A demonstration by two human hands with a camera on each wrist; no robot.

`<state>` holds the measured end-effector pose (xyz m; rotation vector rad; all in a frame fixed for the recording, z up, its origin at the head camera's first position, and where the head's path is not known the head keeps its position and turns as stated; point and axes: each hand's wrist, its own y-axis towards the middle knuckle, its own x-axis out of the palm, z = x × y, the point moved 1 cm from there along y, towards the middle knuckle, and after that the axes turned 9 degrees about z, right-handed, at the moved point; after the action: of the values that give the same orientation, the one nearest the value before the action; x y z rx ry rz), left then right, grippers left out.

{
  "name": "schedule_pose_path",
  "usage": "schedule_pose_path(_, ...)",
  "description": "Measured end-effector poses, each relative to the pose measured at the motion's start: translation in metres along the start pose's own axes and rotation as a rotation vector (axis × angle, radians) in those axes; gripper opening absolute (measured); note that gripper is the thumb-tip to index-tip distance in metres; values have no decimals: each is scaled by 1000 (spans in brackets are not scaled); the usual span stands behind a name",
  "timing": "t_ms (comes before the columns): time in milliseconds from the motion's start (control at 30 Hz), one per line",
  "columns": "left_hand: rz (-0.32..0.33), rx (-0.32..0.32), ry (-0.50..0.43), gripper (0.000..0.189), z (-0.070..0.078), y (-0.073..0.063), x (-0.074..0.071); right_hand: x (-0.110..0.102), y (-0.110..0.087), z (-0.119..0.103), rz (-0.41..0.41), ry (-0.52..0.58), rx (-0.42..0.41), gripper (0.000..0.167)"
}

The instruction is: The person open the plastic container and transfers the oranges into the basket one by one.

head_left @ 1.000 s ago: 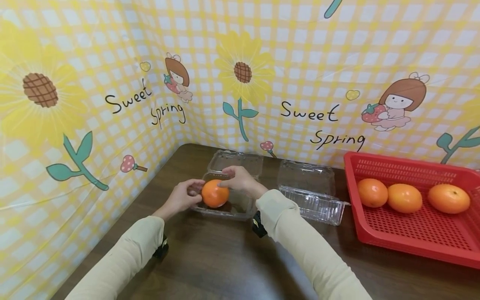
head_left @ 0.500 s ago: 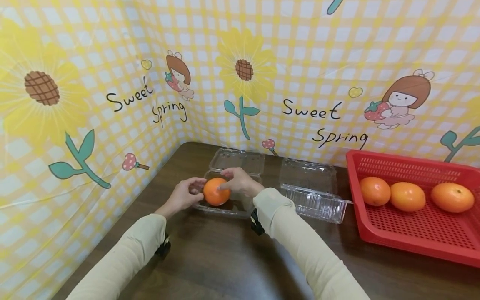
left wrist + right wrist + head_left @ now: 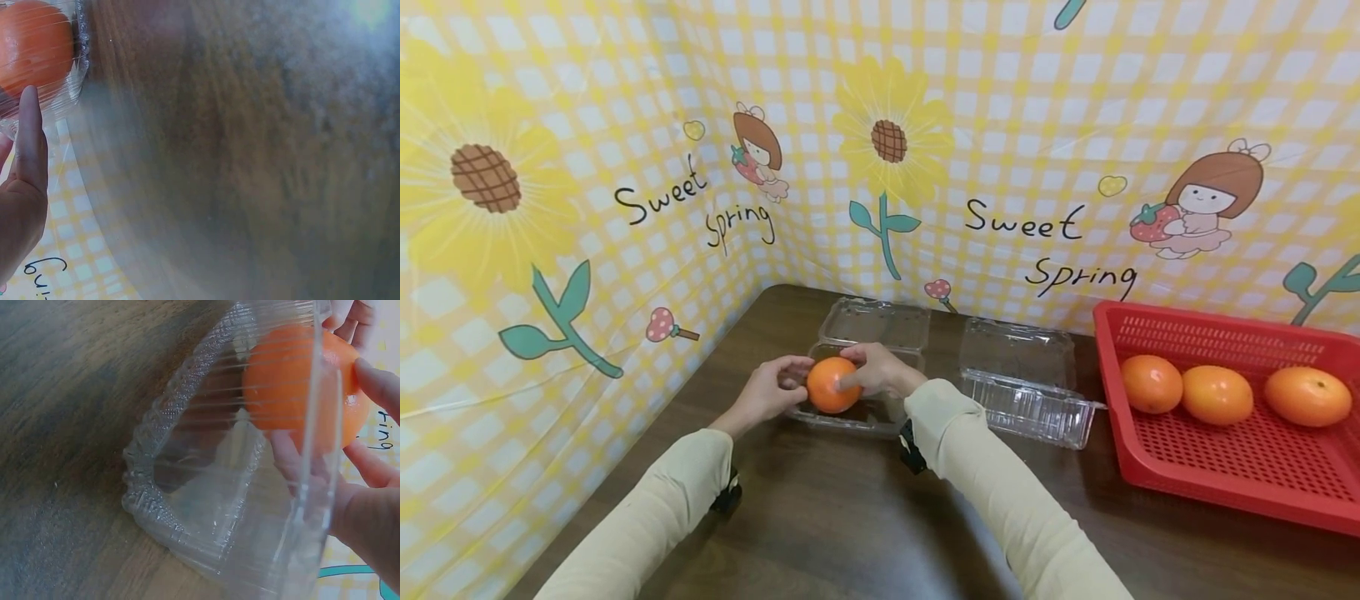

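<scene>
In the head view, an orange (image 3: 834,385) sits in the left clear plastic clamshell box (image 3: 842,423), whose lid (image 3: 876,323) is folded back. My right hand (image 3: 880,371) holds the orange from the right, thumb on its near side and fingers round its far side. In the right wrist view, the orange (image 3: 290,384) shows through the box's ribbed wall. My left hand (image 3: 767,390) is at the box's left end, thumb and fingers spread apart right beside the orange. Its straight thumb (image 3: 30,134) overlaps the box wall in the left wrist view.
A second clear clamshell box (image 3: 1030,408) stands lid up to the right. Beyond it, a red perforated basket (image 3: 1240,500) holds three more oranges (image 3: 1217,395). A yellow checked cloth (image 3: 1000,125) hangs behind and left of the brown wooden table (image 3: 820,517).
My right hand's fingers have come down and closer round the orange. My left hand has stayed beside it. The whole view has shifted slightly.
</scene>
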<state>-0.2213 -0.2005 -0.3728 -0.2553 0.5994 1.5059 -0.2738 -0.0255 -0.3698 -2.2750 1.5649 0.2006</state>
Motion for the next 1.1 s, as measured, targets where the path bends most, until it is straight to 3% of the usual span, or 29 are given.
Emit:
schedule_pose_path(833, 10, -5, -13, 43, -3, 1, 0, 2, 0, 0, -30, -18, 27, 57)
schedule_pose_path(900, 8, 4, -8, 43, -5, 2, 0, 2, 0, 0, -36, -14, 25, 58)
schedule_pose_path(1100, 8, 15, 17, 44, -34, 11, 1, 0, -2, 0, -38, -16, 18, 58)
